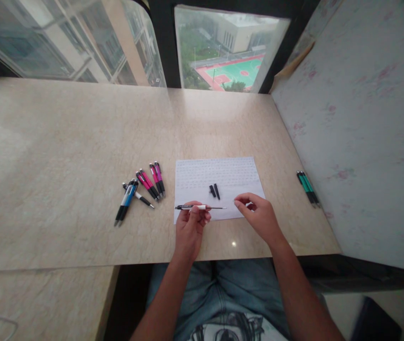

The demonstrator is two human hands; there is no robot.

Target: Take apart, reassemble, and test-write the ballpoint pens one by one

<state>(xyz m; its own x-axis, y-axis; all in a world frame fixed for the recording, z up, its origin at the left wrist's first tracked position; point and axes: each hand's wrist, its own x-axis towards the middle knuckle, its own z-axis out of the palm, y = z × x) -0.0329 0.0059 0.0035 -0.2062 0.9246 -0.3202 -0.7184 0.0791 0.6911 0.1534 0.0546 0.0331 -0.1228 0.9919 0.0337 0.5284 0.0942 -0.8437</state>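
My left hand is closed around a white and black pen, held level above the paper's lower part. Its front grip is off, and the thin refill sticks out to the right. To its right, my right hand has thumb and forefinger pinched together near the refill's tip, apart from it; anything between them is too small to make out. Two black pen parts lie on the sheet of paper, which carries rows of faint handwriting, just beyond my hands.
Left of the paper lie several pink and purple pens, a white pen and blue and black pens. Green pens rest along the wall at right. Windows border the marble-patterned tabletop at the back.
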